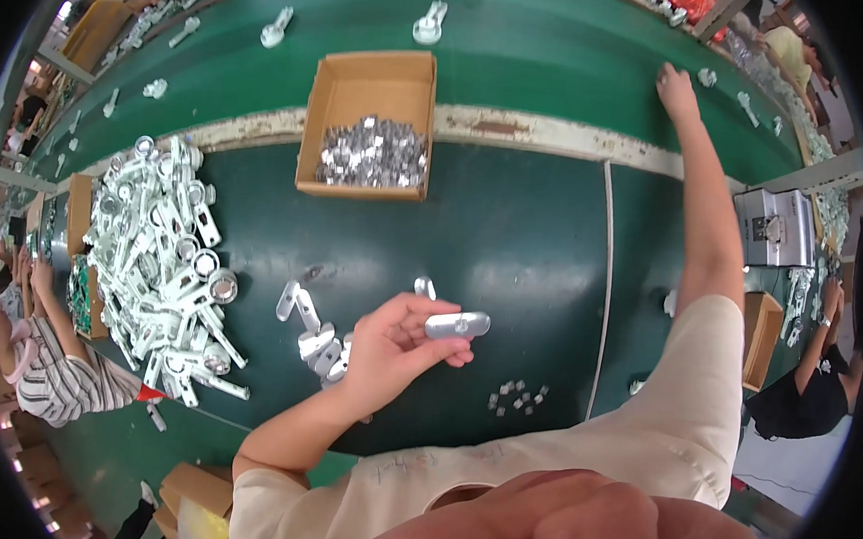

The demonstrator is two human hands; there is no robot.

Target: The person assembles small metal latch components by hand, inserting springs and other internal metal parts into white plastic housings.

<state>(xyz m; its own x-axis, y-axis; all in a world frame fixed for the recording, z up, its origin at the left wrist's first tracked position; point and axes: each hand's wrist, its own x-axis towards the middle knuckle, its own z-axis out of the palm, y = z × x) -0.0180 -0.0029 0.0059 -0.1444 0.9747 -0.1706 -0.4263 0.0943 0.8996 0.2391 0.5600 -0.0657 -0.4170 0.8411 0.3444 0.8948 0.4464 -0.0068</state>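
Note:
My left hand (398, 344) is closed, pinching an oval silver metal cover (458, 325) between thumb and fingers above the dark green table (512, 225). Below and left of that hand lie several similar loose silver covers (305, 307), partly hidden by the wrist. One more silver cover (424, 287) rests just beyond the fingers. My right arm stretches far forward, its hand (675, 92) over the green conveyor belt (559, 61). Those fingers are curled together; whether a part sits in them I cannot make out. A whitish metal part (707, 78) lies on the belt beside it.
A cardboard box (372, 71) of small shiny metal pieces stands by the belt's edge. At left is a large heap of pale handled parts (164, 255). Several tiny metal bits (517, 398) lie near my body. A grey metal case (775, 227) stands right. Other people work at both sides.

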